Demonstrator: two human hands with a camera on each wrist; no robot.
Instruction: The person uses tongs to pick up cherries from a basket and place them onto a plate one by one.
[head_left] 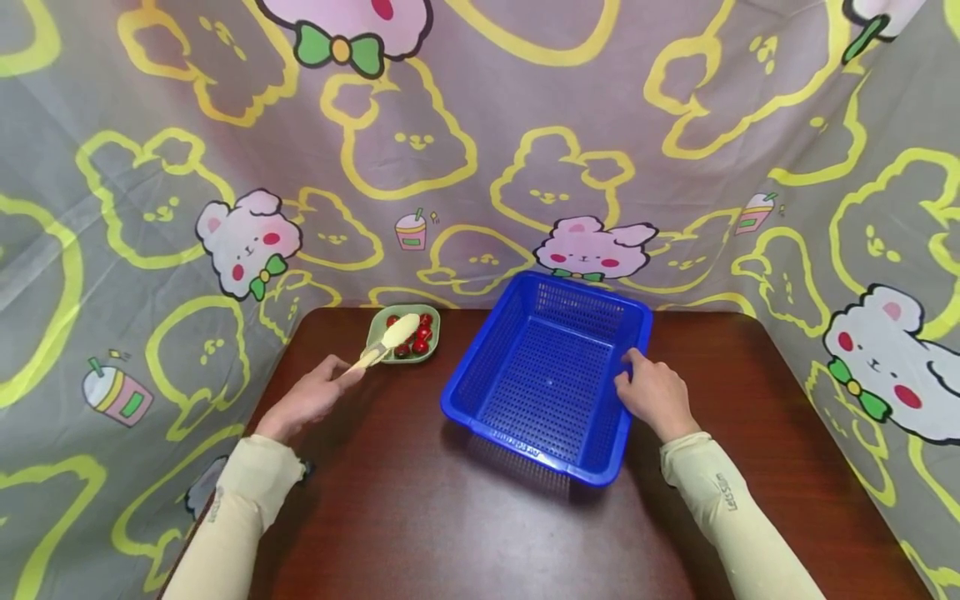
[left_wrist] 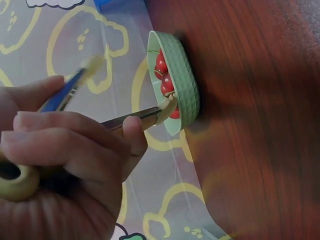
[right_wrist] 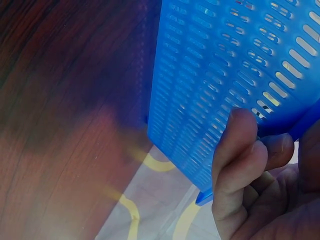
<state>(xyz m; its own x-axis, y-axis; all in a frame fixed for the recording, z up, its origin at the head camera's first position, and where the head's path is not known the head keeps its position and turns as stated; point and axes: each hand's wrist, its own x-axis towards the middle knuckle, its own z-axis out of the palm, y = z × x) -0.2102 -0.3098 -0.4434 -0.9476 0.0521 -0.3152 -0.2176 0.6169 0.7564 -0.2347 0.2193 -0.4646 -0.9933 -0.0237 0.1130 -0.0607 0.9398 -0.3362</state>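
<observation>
My left hand (head_left: 313, 396) grips a pair of tongs (head_left: 369, 360) with cream-coloured tips. The tips reach over a small green bowl (head_left: 372, 332) that holds several red cherries (left_wrist: 167, 83). In the left wrist view the tongs' two arms stand spread, one tip right at the bowl's rim and the other off to the left. No cherry shows between them. My right hand (head_left: 660, 396) holds the right rim of a blue plastic basket (head_left: 551, 383), its fingers curled against the slotted outer wall (right_wrist: 200, 90). Inside, the basket is bare.
Both stand on a dark brown wooden table (head_left: 375, 500), the bowl by the back edge and the basket right of it. A patterned cloth (head_left: 480, 167) hangs close behind the table and along both sides.
</observation>
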